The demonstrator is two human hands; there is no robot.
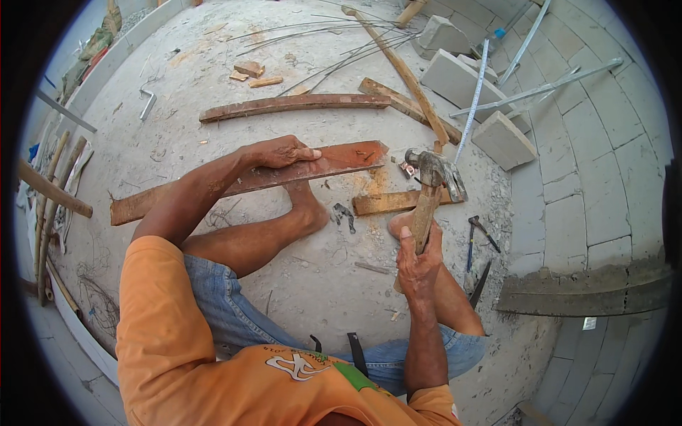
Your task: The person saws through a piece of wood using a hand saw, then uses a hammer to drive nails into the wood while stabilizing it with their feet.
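My left hand (283, 153) is closed on the upper edge of a reddish-brown wooden plank (334, 163), tilted across my left foot. What looks like a nail or splinter lies on the plank's right end. My right hand (419, 264) is wrapped round the wooden handle of a claw hammer (426, 213), held upright with its worn metal head at the top. Below the hammer, a short wooden block (380, 203) rests on the floor by my right foot. Between my feet lies a small black object (345, 216) I cannot make out.
Beyond the plank lie a long board (295, 106), a wooden pole (398, 64) and thin metal rods (312, 32). Grey blocks (504, 140) and metal strips (547, 87) lean near the right wall (568, 170). Pincers (484, 234) and a dark blade (481, 284) lie right of my leg.
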